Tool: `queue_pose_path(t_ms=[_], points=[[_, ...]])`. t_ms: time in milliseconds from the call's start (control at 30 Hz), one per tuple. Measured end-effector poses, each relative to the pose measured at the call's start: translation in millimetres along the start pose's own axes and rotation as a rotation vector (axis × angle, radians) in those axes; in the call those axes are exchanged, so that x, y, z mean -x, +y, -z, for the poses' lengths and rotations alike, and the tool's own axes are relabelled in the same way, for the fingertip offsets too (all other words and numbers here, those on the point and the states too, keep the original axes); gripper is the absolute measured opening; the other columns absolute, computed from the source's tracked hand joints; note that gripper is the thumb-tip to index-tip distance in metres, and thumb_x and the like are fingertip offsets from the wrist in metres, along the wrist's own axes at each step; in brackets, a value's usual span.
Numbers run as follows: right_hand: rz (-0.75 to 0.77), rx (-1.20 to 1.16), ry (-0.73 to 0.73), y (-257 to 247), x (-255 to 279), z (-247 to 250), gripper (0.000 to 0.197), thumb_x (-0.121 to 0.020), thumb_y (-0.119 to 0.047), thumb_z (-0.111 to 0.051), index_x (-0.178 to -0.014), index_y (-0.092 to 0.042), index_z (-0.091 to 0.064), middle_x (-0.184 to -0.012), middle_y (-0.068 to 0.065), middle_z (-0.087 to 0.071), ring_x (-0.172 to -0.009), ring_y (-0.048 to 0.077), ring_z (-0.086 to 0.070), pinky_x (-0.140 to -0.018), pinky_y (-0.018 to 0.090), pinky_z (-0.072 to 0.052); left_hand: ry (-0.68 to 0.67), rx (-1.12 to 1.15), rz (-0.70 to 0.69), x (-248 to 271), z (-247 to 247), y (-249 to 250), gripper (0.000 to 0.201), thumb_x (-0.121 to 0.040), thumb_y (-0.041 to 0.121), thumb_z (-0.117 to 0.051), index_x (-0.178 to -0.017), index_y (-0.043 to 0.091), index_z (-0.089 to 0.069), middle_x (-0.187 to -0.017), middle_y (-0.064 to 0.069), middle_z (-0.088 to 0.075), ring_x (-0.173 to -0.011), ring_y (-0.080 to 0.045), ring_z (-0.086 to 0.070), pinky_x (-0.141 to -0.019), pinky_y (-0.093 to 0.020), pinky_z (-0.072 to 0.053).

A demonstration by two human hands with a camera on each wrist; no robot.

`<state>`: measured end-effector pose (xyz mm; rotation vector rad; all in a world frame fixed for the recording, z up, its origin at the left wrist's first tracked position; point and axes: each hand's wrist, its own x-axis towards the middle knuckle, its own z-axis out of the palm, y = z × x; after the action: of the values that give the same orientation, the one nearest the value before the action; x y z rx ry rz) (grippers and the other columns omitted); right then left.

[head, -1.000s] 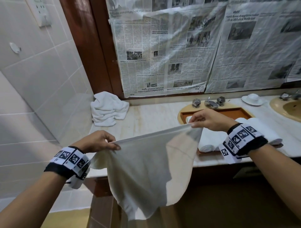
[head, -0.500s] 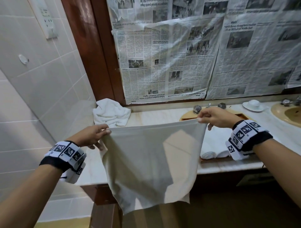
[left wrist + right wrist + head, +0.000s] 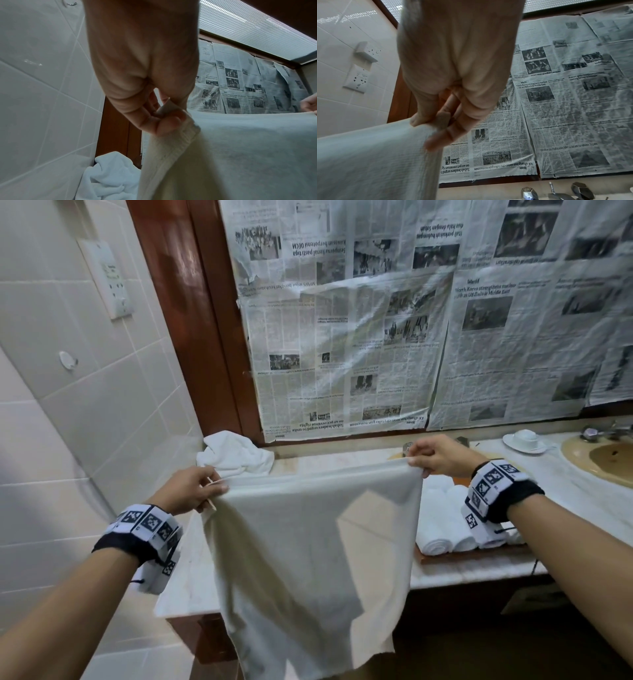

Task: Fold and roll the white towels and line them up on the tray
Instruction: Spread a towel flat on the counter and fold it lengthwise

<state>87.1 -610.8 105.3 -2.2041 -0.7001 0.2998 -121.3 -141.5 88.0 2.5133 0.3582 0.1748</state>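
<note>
White towel (image 3: 308, 559) hangs flat in the air in front of the marble counter (image 3: 565, 498), stretched btwn both our hands, lower edge dangling past the counter's front. Progress: we judge it roughly midway. At least two rolled towels (image 3: 442, 525) already lie side by side on the wooden tray (image 3: 479, 554) to the right, partly hidden by our wrist; a crumpled towel pile (image 3: 236, 453) waits at the back-left corner w/ more to do. This one isn't folded or rolled yet. Left hand (image 3: 191, 489) pinches the top-left corner, thumb against curled fingers (image 3: 164, 125), hem bunched in the grip. Right hand (image 3: 442, 457) pinches the top-right corner likewise, other fingers (image 3: 447, 135) curled loosely under the edge.
</note>
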Motion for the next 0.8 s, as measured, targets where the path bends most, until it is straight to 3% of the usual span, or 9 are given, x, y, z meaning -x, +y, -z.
queue_pose_path(t_ms=[67,133,267,333,433,533,600,700,800], points=[[-0.004,-0.030,0.009,0,-1,-3,0.005,-0.095,-0.005,-0.064,-0.097,-0.001,-0.066,-0.086,0.016,-0.066,-0.065,0.013,-0.063,-0.068,0.029,-0.058,0.004,-0.001,0.006,-1,1,-4,0.017,-0.088,0.022,-0.076,-0.082,0.009,-0.067,-0.063,-0.002,-0.068,-0.047,-0.013,-0.065,-0.048,-0.019,-0.049],[-0.017,-0.052,0.009,-1,-3,-4,0.006,-0.095,-0.004,-0.063,-0.099,-0.001,-0.066,-0.089,0.015,-0.067,-0.067,0.011,-0.064,-0.067,0.025,-0.058,-0.011,-0.026,0.012,-1,3,-9,0.015,-0.088,0.019,-0.077,-0.078,0.011,-0.069,-0.056,0.002,-0.067,-0.047,-0.011,-0.064,-0.050,-0.019,-0.049],[-0.046,-0.057,0.001,-1,-3,-5,0.005,-0.095,-0.005,-0.064,-0.097,-0.005,-0.068,-0.092,0.017,-0.069,-0.081,0.024,-0.064,-0.082,0.039,-0.059,-0.025,-0.215,0.065,-1,9,-18,0.021,-0.093,0.021,-0.068,-0.072,0.019,-0.068,-0.054,0.000,-0.067,-0.045,-0.004,-0.058,-0.051,-0.017,-0.040],[-0.053,-0.052,0.013,-1,-3,-7,0.004,-0.095,-0.006,-0.063,-0.095,-0.005,-0.067,-0.093,0.020,-0.068,-0.082,0.027,-0.064,-0.086,0.046,-0.058,-0.018,-0.244,0.083,1,11,-19,0.022,-0.095,0.020,-0.065,-0.073,0.021,-0.065,-0.058,0.001,-0.066,-0.051,-0.009,-0.061,-0.051,-0.018,-0.039],[-0.058,-0.026,0.041,-3,-4,-10,0.005,-0.096,-0.008,-0.062,-0.093,-0.006,-0.065,-0.093,0.023,-0.067,-0.080,0.028,-0.064,-0.086,0.052,-0.058,0.019,-0.259,0.111,4,9,-13,0.014,-0.099,0.021,-0.058,-0.087,0.018,-0.065,-0.078,-0.008,-0.067,-0.064,-0.023,-0.060,-0.055,-0.024,-0.040],[-0.047,0.022,0.077,0,-7,-10,0.007,-0.097,-0.009,-0.062,-0.090,-0.008,-0.064,-0.086,0.019,-0.067,-0.075,0.030,-0.064,-0.080,0.057,-0.058,0.048,-0.149,0.166,7,6,-12,0.015,-0.104,0.022,-0.048,-0.100,0.018,-0.062,-0.081,-0.010,-0.062,-0.053,-0.025,-0.062,-0.039,-0.021,-0.040],[-0.041,0.048,0.090,-3,-6,-11,0.008,-0.098,-0.008,-0.060,-0.092,-0.004,-0.062,-0.084,0.016,-0.067,-0.073,0.031,-0.067,-0.077,0.057,-0.058,0.054,-0.038,0.171,8,4,-12,0.014,-0.105,0.022,-0.046,-0.100,0.018,-0.057,-0.081,-0.011,-0.060,-0.052,-0.030,-0.066,-0.035,-0.019,-0.039],[-0.033,0.026,0.123,-12,-3,-10,0.013,-0.101,-0.006,-0.053,-0.098,0.007,-0.056,-0.081,0.019,-0.062,-0.067,0.028,-0.066,-0.069,0.044,-0.060,0.086,0.145,0.197,7,4,-14,0.011,-0.104,0.027,-0.048,-0.099,0.021,-0.057,-0.082,-0.009,-0.060,-0.057,-0.028,-0.070,-0.042,-0.020,-0.044],[-0.043,-0.027,0.119,-15,-5,-7,0.010,-0.102,-0.007,-0.051,-0.098,0.001,-0.053,-0.080,0.016,-0.055,-0.072,0.032,-0.060,-0.073,0.051,-0.059,0.092,0.293,0.202,5,7,-18,0.011,-0.102,0.026,-0.056,-0.099,0.018,-0.063,-0.082,-0.007,-0.066,-0.061,-0.019,-0.070,-0.047,-0.022,-0.051]])
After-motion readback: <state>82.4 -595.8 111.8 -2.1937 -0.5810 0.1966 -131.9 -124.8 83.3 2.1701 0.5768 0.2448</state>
